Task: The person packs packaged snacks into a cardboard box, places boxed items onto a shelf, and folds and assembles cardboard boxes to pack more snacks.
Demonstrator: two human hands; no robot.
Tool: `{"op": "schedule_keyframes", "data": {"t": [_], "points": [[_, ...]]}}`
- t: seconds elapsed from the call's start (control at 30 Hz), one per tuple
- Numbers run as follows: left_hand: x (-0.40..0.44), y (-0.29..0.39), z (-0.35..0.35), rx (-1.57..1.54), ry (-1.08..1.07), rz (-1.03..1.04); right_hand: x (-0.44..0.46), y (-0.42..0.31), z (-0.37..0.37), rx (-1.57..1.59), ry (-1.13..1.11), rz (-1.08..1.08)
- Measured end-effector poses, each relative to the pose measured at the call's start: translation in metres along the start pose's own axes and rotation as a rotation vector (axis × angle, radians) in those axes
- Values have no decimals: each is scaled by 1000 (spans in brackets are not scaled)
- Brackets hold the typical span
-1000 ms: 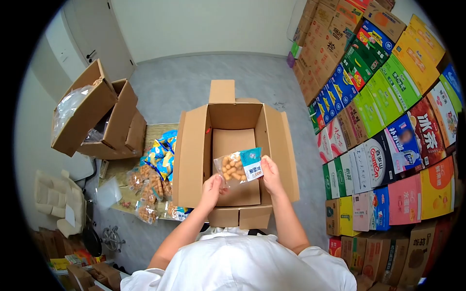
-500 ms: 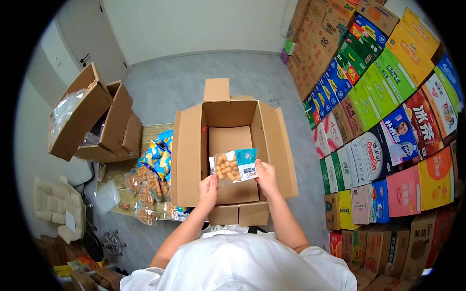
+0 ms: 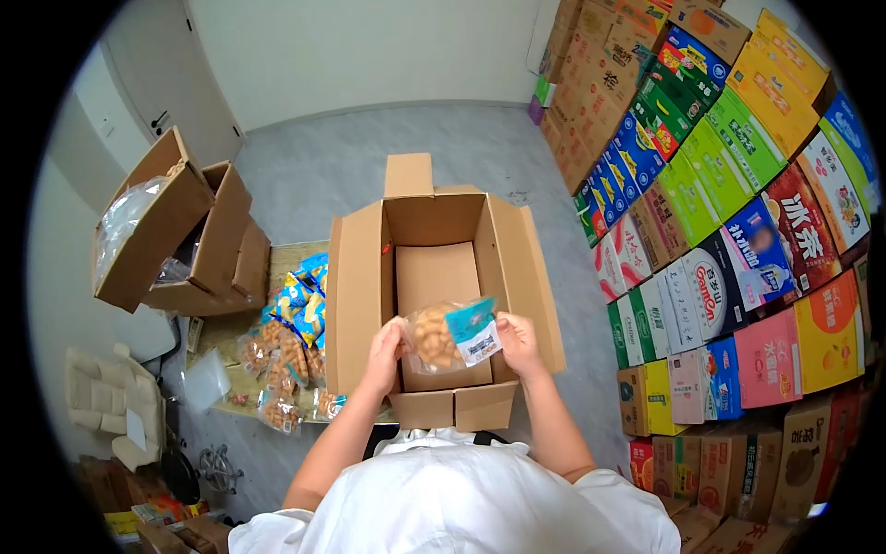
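Observation:
A clear snack bag of tan, nut-shaped pieces, with a teal and white label, is stretched between my two hands over an open cardboard box. My left hand pinches the bag's left end. At the labelled right end, my right hand grips the edge. The box's flaps are folded outward, and its brown bottom shows behind the bag.
On the low table at left lie blue-and-yellow snack bags and several clear snack bags. Opened cartons stand behind them. Stacked drink and food cartons line the right side. An office chair is at far left.
The snack bag has tilted, its labelled end turning, and sits slightly lower. My left hand has risen a little along the bag's left end, while my right hand has shifted slightly right and down.

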State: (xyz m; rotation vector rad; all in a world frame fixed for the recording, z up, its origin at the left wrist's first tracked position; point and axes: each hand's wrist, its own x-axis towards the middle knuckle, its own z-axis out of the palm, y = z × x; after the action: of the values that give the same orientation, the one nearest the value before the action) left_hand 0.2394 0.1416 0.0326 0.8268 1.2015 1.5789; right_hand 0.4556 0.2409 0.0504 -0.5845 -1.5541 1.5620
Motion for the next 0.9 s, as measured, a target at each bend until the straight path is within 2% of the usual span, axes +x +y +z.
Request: {"op": "schedule_keyframes", "data": {"t": [0.03,0.17,0.23,0.33,0.43,0.53,0.67,0.73,0.83,0.9], "points": [[2,5,3,-135,21,-79,1,2,2,2,-3,-2],[7,-8,0,-3,119,-10,-1,25,2,-32,4,-38],[5,-15,-3,274,194,215,1,19,10,-48,-5,-43],[0,-11,-3,308,190,288,7,-5,26,133,122,-122],[-4,9,7,332,209,334,6,-3,13,94,-100,25],[-2,18,8,347,214,392,8,-5,5,78,-170,69],[-5,24,8,369,193,363,12,-27,18,128,-97,-19],[-4,22,7,410,196,390,11,-28,15,-101,-125,-41],[-5,23,7,452,183,386,11,-22,1,-120,-204,35],[-7,25,8,431,199,357,10,-18,2,-89,-156,7]]}}
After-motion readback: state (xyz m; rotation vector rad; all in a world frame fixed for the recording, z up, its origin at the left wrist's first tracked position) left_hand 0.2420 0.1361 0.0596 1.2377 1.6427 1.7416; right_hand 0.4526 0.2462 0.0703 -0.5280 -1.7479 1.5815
